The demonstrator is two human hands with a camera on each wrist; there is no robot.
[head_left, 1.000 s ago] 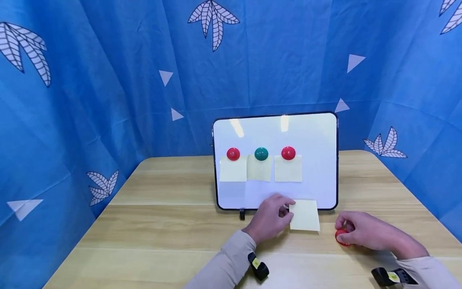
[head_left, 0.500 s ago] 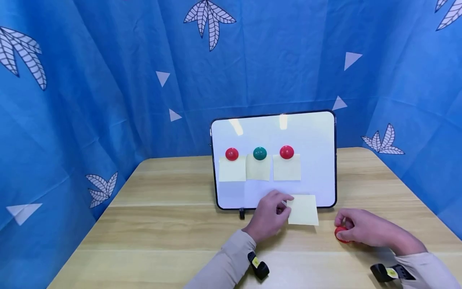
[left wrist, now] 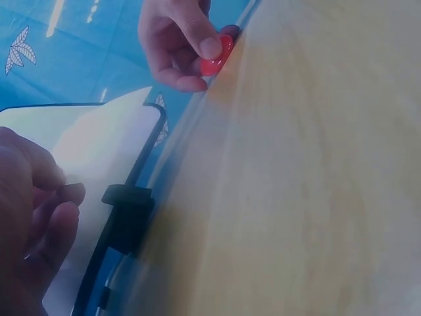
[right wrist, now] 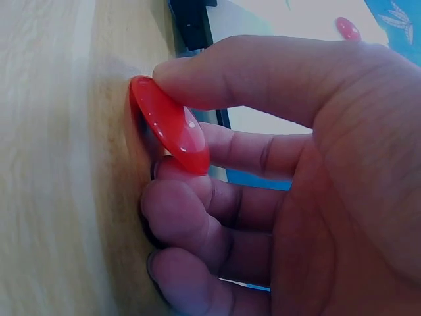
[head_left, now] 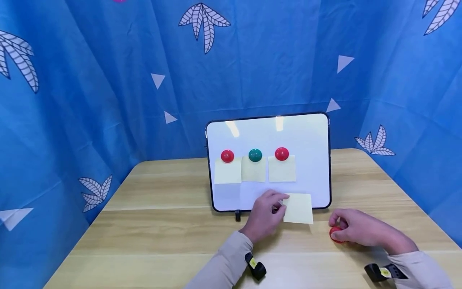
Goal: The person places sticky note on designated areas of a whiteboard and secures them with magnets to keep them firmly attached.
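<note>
A pale yellow sticky note (head_left: pixel 298 208) hangs from my left hand (head_left: pixel 265 214), which pinches its left edge between thumb and fingers. The note overlaps the lower right of the whiteboard (head_left: pixel 314 140). To the right, my right hand (head_left: pixel 361 228) holds a round red magnet (head_left: pixel 335 235) between thumb and fingers, low over the table. In the right wrist view the magnet (right wrist: pixel 171 128) is tilted on edge near the wood. On the board three notes hang in a row, under a red magnet (head_left: pixel 227 156), a green magnet (head_left: pixel 255 155) and another red magnet (head_left: pixel 282 153).
The whiteboard stands propped on the wooden table (head_left: pixel 162 220), with a small black foot (head_left: pixel 237 216) at its lower left. A blue patterned curtain (head_left: pixel 274 56) surrounds the table at the back and sides. Black straps circle both sleeves.
The left hand has raised the sticky note slightly, closer against the board's lower part. The right hand keeps its hold on the red magnet in about the same place. The head view has shifted slightly.
</note>
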